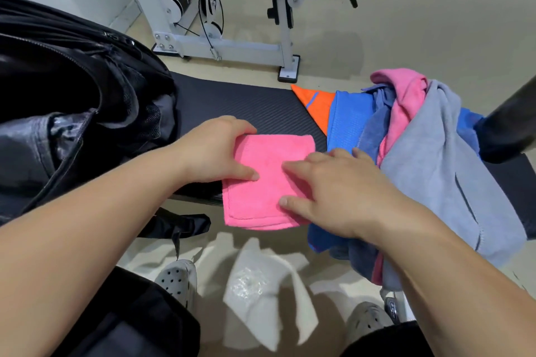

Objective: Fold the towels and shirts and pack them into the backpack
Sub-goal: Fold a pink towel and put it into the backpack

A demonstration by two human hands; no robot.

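Resting on the bench pad (246, 104), one folded pink towel (261, 182) forms a rounded rectangle of fine looped pile with a stitched hem along its near edge, which overhangs the pad. Two hands are on it. The left hand (211, 151) grips the left edge, fingers curled over the far corner and thumb laid on top. The right hand (333, 197) presses the right half with fingers straight and slightly spread, holding nothing. One black backpack (72, 90) stands open just left of the towel, its fabric soft and creased, with a zip track and mesh pockets visible. To the right lies one loose heap of four unfolded pieces: a grey towel (429, 177), a second pink cloth (406, 95), a dark blue towel (374, 130) and a blue mesh shirt (348, 124) with an orange panel. The pad is black with a fine ribbed texture. On the floor are two grey perforated clogs (177, 281) and one crumpled white sheet (261, 284)
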